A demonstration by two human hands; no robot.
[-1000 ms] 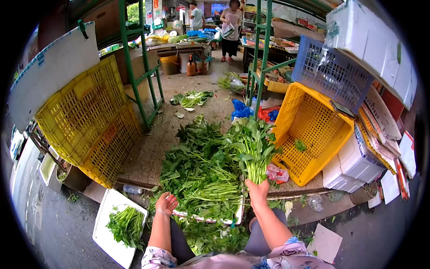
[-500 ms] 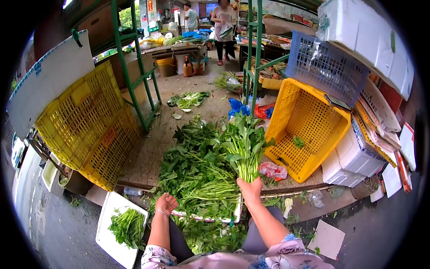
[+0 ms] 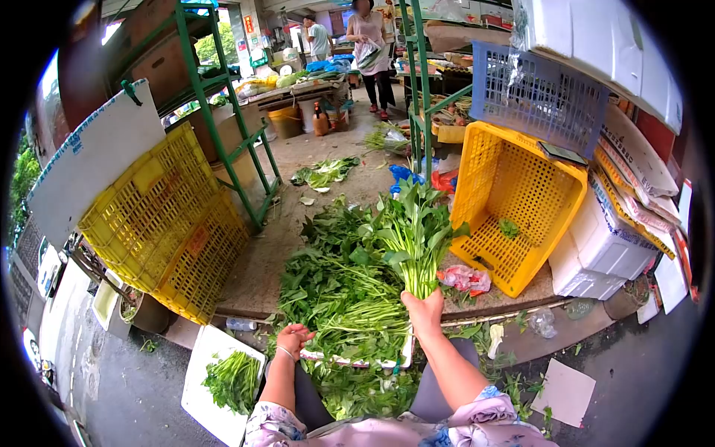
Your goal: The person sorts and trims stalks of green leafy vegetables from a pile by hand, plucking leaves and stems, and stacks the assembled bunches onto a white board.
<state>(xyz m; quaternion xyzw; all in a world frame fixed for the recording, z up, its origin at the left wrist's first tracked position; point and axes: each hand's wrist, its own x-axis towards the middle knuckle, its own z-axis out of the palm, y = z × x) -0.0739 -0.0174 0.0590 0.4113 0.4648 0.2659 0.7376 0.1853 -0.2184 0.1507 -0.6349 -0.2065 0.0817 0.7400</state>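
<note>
1 greens bunch [image 3: 417, 242] clamped in our R hand [image 3: 424, 313]; L hand [image 3: 293, 340] empty, approx. 7 o'clock of pile [image 3: 335, 287]; slack grip cd spill stems [image 3: 421, 279].

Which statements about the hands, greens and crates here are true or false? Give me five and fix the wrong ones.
1. The right hand grips a bunch of leafy greens by its stems. True.
2. The left hand wears a glove. False: the left hand is bare.
3. A smaller bunch lies on a white board. True.
4. The yellow crate on the right is packed full. False: the yellow crate is mostly bare inside, with a green scrap.
5. A pink bag lies beside that crate. True.
</note>
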